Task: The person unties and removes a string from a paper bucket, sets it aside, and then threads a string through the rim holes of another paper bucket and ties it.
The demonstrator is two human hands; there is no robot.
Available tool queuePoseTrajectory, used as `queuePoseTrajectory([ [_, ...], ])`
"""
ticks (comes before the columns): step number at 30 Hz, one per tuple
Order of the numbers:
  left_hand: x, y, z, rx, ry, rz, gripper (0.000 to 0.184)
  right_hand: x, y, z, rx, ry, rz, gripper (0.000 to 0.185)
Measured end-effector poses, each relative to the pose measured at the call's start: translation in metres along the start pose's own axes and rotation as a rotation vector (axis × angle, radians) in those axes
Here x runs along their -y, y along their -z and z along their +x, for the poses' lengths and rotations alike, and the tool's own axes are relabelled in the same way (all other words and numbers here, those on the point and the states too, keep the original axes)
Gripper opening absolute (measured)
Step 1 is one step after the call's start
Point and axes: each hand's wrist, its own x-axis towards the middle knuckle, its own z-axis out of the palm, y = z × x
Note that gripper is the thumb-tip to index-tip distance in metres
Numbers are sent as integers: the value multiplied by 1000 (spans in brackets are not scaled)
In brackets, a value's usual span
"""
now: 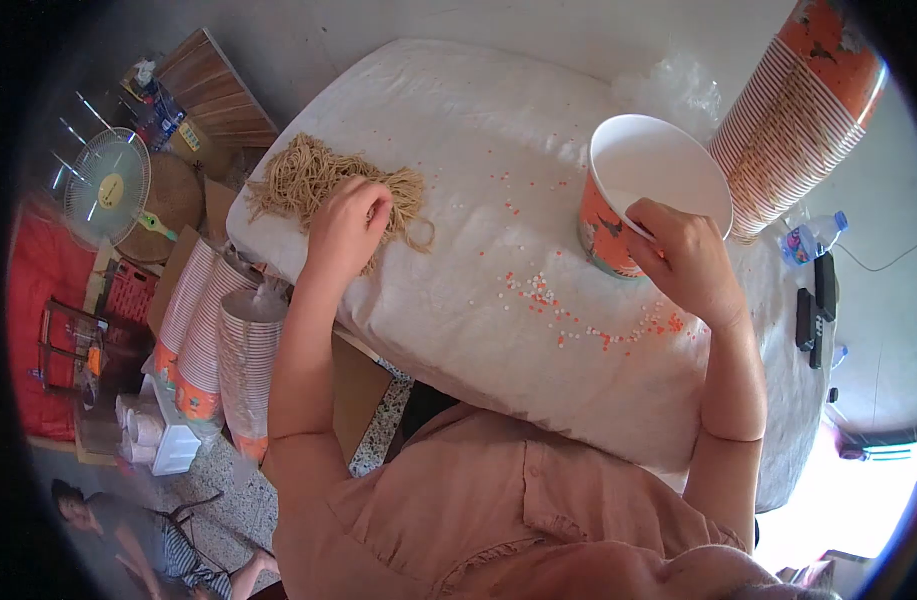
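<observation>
A loose heap of tan strings lies at the left of the white-covered table. My left hand is over its right part, fingers curled in among the strands; how many strands they hold is hidden. One strand loops out to the right of it. On the right, an orange-and-white paper bucket stands with its open white mouth up. My right hand grips its near rim, thumb outside. Small orange and white beads are scattered on the cloth between the hands and in front of the bucket.
A tall stack of paper buckets leans at the right, near a plastic bottle and black boxes. More stacked buckets stand left, below the table edge. A fan is behind them. Another person sits lower left.
</observation>
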Motion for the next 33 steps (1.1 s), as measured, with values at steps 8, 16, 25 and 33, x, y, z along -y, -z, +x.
queuePoseTrajectory([
  [8,8,-10,30,6,-53,200,8,-1,0,-1,8,-11,3,9],
  [16,10,-25,31,69,-148,296,7,0,0,0,24,-13,-3,10],
  [25,12,-19,24,38,-55,141,6,-2,0,0,7,4,-12,9],
  [33,1,-5,17,-53,-46,14,4,0,1,0,17,1,-9,9],
])
